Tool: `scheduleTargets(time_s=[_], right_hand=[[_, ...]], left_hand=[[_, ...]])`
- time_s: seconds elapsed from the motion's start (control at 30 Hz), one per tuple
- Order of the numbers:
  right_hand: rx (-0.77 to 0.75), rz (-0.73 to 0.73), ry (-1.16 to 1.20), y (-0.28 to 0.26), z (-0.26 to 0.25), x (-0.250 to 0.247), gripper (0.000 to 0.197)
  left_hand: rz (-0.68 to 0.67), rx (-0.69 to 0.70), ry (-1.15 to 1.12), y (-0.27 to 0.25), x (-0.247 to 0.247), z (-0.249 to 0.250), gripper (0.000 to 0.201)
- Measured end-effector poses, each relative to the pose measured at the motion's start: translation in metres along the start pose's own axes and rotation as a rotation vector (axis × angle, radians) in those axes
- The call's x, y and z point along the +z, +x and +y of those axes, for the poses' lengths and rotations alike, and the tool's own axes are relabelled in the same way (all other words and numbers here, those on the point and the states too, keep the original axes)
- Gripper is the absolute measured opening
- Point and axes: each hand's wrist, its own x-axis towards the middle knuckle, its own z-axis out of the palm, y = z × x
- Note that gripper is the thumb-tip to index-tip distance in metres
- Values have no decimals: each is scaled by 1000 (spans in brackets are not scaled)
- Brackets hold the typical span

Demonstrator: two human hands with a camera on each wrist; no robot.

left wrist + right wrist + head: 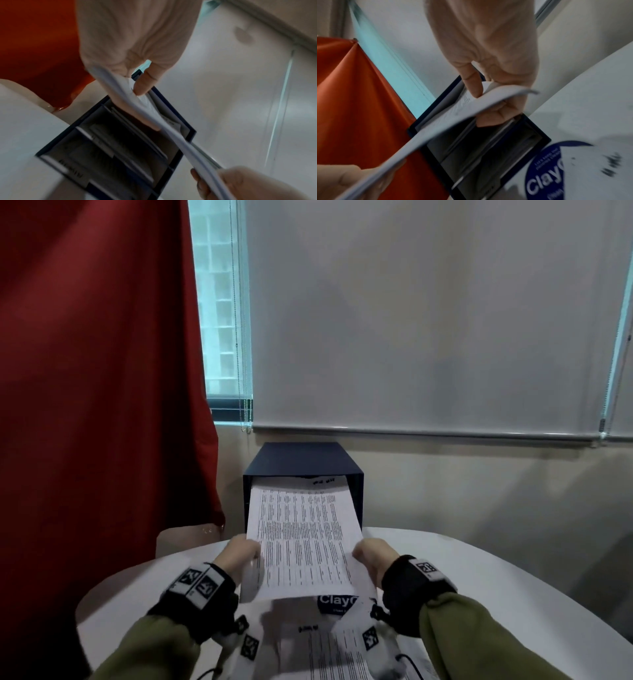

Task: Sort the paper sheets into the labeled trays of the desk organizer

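A printed paper sheet (301,539) with dense text columns is held in the air, its far end just inside the top opening of the dark blue desk organizer (298,460). My left hand (239,553) pinches the sheet's left edge and my right hand (371,556) pinches its right edge. In the left wrist view the thumb (144,82) presses on top of the sheet (171,129), fingers underneath, above the organizer's stacked trays (120,152). In the right wrist view the sheet (453,119) bends between thumb and fingers over the trays (488,148).
More printed sheets (322,648) lie on the white round table (479,577) near me, partly covering a blue round "Clay" sticker (337,604). A red curtain (96,371) hangs at the left; a window blind (428,320) fills the wall behind the organizer.
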Motion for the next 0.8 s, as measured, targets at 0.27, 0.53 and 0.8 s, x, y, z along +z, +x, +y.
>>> scheduleTargets(time_s=[0.27,0.53,0.8], right_hand=[[84,-95,-26,16,-31,-20,8],[91,-91,766,63,-61,-6,31],[-34,-114,589,56,-66,6,36]], left_hand=[[65,26,-32,66,-6,51,31],[3,-63,-206,81,4,61,12],[114,71,-582,74,22,61,26]])
